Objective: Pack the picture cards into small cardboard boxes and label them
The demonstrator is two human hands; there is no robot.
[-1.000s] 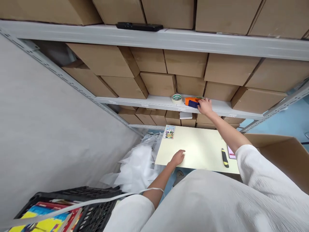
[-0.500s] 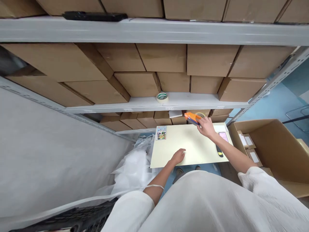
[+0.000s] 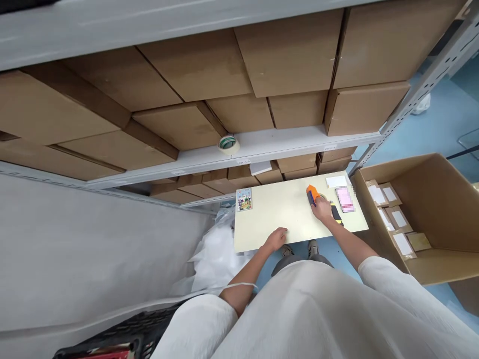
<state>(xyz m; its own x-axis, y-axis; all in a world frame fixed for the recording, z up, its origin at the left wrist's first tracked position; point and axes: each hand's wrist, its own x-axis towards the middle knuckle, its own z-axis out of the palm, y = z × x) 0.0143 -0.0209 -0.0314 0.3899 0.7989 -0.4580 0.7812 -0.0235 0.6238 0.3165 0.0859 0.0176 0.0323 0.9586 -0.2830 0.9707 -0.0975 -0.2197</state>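
My right hand is closed around an orange and blue tape dispenser with a roll of tape in it, over the right part of the cream tabletop. Close to that hand lies a black and yellow utility knife, partly hidden by my wrist. My left hand rests on the table's near edge, holding nothing, with its fingers stretched out. A colourful picture booklet lies at the table's far left corner. A phone with a pink, blurred screen is at the right, beside a white paper.
Shelves packed with cardboard boxes rise behind the table, and a masking tape roll sits on the shelf edge. To the right stands a large open carton with small labelled packages inside. White plastic wrapping is heaped at the left, near a black crate.
My right hand has brought the tape dispenser down and nearer to me, turning it as it came. My left hand stays at the table edge. The view has shifted to the right.
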